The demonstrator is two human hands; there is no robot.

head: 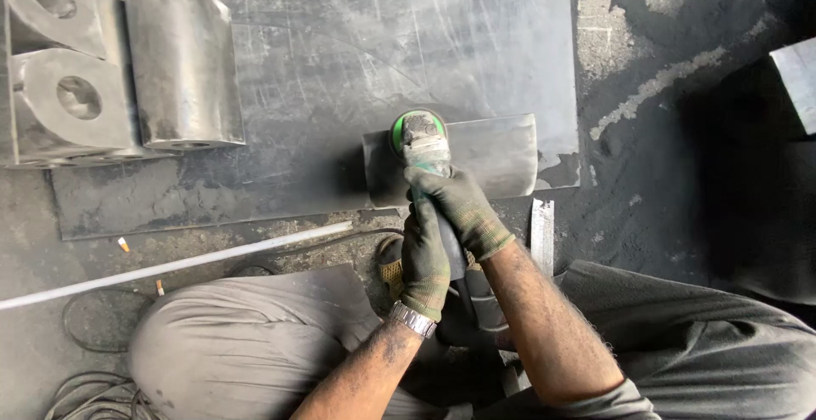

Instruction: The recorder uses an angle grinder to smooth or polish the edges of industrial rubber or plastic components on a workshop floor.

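Steel piece: small curved steel plate (497, 155) is lying on a large flat steel sheet (340, 71) on the floor (663, 131), its long axis running left to right, just ahead of the person's knees.
Grinder: angle grinder (423, 150) with a green guard is pointing away from the person, its long axis running from the lap toward the top of the view; its disc end is sitting on the left part of the curved plate.
Right hand: gloved right hand (463, 207) is gripping the grinder body nearest the head, fingers (433, 184) wrapped tight around it.
Left hand: gloved left hand (425, 258) is clasping the handle just behind the right, fingers closed on it; a metal wristwatch (412, 320) is showing at the wrist.
Left side: steel cylinder (183, 59) and lug plates with round holes (59, 88) are standing at the sheet's upper left corner.
Near the knees: steel ruler (541, 235) is lying right of the hands; a pale rod (178, 265) is slanting across the floor at left, with dark cable (93, 386) coiling below it.
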